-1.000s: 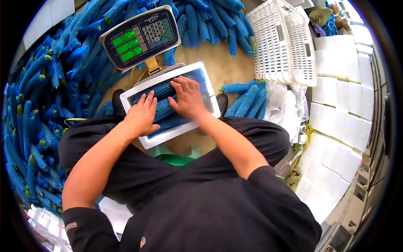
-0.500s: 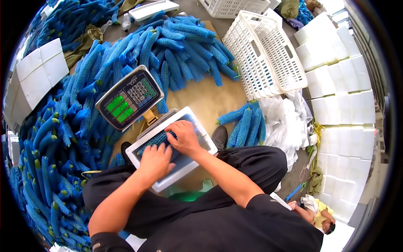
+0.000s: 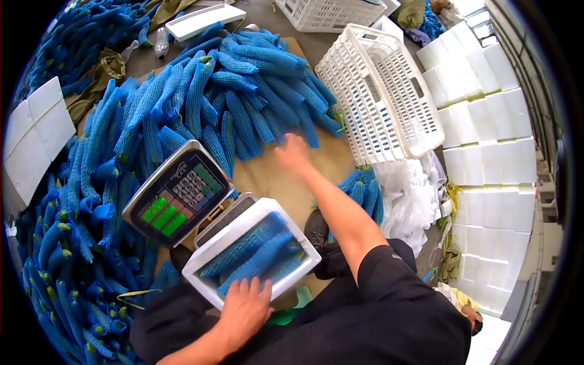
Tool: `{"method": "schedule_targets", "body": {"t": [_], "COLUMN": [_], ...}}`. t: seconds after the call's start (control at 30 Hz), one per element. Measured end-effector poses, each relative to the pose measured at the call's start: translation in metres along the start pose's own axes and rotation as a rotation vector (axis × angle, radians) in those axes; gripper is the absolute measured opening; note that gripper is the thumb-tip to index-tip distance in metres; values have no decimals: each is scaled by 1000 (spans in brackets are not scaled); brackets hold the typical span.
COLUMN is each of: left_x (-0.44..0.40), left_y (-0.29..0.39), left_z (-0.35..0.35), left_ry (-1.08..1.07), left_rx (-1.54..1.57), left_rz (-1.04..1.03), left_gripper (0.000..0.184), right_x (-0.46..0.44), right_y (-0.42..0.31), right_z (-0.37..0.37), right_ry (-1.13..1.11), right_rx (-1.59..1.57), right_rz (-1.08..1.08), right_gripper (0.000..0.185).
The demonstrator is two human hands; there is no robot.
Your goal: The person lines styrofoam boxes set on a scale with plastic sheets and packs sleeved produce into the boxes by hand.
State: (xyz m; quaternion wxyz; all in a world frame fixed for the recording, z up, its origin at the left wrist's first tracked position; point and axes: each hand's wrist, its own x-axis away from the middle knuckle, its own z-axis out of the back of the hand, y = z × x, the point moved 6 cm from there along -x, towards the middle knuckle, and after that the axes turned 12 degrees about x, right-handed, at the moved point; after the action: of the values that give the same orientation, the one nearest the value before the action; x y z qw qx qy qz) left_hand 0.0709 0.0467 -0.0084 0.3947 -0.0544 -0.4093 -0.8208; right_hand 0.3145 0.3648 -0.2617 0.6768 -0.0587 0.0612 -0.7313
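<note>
At the near rim of the white foam box [image 3: 204,287], the left hand [image 3: 246,310] rests with its fingers straight and slightly spread, closed on nothing, their tips reaching over the edge beside the end of a blue-netted piece [image 3: 261,258]; this piece lies slantwise inside the box, next to others in the same netting; whether the fingertips press on it, I cannot tell.

Well apart from the box, the right hand [image 3: 292,152] reaches forward over the tan board [image 3: 261,173], just beside the near ends of a large heap of blue-netted pieces [image 3: 261,73]; it is blurred, so whether its fingers are open or gripping something cannot be told.

Just beyond the box shows the metal platform [image 3: 226,216] of a scale, whose display [image 3: 176,194] is tilted and lit with green digits too blurred to read; a shoe [image 3: 316,228] stands near the box's right side, with a small bunch of netted pieces [image 3: 364,191] beyond it; further right are a white slatted crate [image 3: 380,91], crumpled clear plastic [image 3: 404,204] and stacked white foam blocks [image 3: 486,158].
</note>
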Motion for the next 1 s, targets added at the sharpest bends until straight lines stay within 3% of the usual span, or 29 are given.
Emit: {"method": "schedule_targets", "body": {"t": [0.07, 0.13, 0.2, 0.27, 0.3, 0.33, 0.4, 0.47, 0.53, 0.6, 0.63, 0.73, 0.83, 0.93, 0.97, 1.0], "left_x": [-2, -5, -8, -13, -15, -17, -23, -29, -35, -41, -42, -40, -40, -37, -32, -29], "left_y": [-3, -5, -6, -6, -7, -7, -9, -10, -11, -12, -12, -12, -13, -10, -2, -1], "left_z": [2, 4, 6, 7, 6, 5, 7, 18, 24, 29, 29, 21, 20, 16, 10, -6], "left_ry": [-7, -24, -54, -92, -102, -113, -127, -128, -137, -148, -153, -151, -148, -113, 15, -19], "left_rx": [16, 25, 34, 55, 61, 62, 51, 56, 58, 45, 46, 35, 11, -5, 47, 42], "left_rz": [-7, -10, -5, -12, -16, -23, -28, -28, -22, -26, -28, -34, -47, -77, -6, -17], "left_gripper": [67, 66, 65, 64, 64, 63, 64, 64, 64, 64, 65, 66, 67, 66, 47, 47], "right_x": [-25, -57, -83, -90, -88, -84, -67, -46, -34, -11, -2, 5, 20, 17, 15, 14], "right_y": [20, 37, 34, 4, -17, -40, -74, -121, -155, -168, -174, -170, -172, -176, -178, -180], "right_z": [-2, -5, -3, -9, -24, -39, -70, -43, -42, -85, -94, -102, -120, -117, -118, -128], "right_ry": [-79, 73, -39, -344, -370, -389, -432, -230, -441, -701, -722, -576, -564, -416, -410, -383], "right_rx": [163, 227, 68, -144, -109, -77, 13, 17, -45, -131, -139, -318, -350, -214, -288, -330], "right_rz": [-71, -13, 37, 8, 148, 285, 211, 233, 192, 5, -79, -355, -380, -255, -274, -301], "right_gripper": [70, 68, 66, 52, 46, 41, 35, 35, 53, 85, 109, 106, 101, 94, 87, 85]}}
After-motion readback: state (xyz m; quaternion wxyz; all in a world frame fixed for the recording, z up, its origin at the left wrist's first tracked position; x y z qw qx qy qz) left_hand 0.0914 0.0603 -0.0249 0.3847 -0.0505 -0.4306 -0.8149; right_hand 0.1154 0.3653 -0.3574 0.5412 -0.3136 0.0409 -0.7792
